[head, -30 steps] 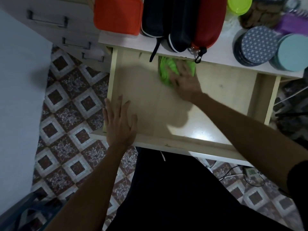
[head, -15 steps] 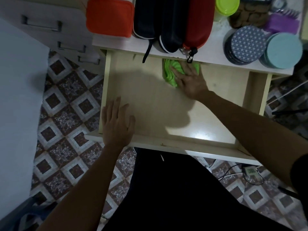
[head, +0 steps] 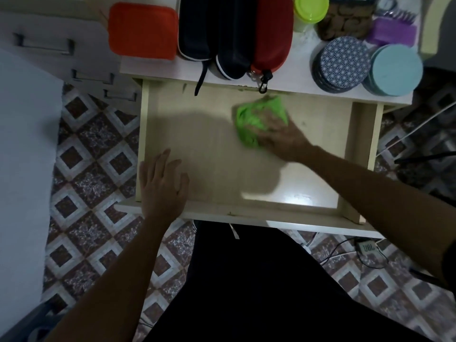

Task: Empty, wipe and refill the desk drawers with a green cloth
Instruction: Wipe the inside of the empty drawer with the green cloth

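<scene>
The right hand presses the bunched green cloth near the drawer's back edge; the left hand lies flat, fingers spread, on its front left corner. Leaning harder could tip the extended drawer.

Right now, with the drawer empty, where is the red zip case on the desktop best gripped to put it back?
Judging by its pose, grip the red zip case across its rounded near end, coming from the drawer side: that end overhangs the desk edge, while a dark case crowds its left flank.
</scene>
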